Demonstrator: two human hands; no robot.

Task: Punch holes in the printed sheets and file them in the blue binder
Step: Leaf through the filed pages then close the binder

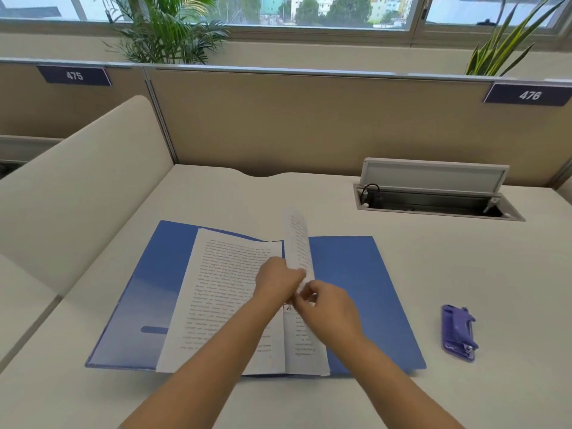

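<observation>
Head view — desk scene
Blue binder (365, 289): lying open and flat on the desk (464, 258).
Printed sheets (229, 292): resting in the binder; one sheet (298, 239) standing up at the spine.
Left hand (278, 281): fingers pinching that raised sheet.
Right hand (328, 305): fingers curling at the spine — grip unclear.
Hole punch (458, 332): sitting right of the binder, apart.

We see a smooth, slightly glossy plastic binder (365, 289) holding matt paper sheets (223, 298). Desk (464, 274) matt laminate. Punch (457, 332) glossy plastic.
</observation>
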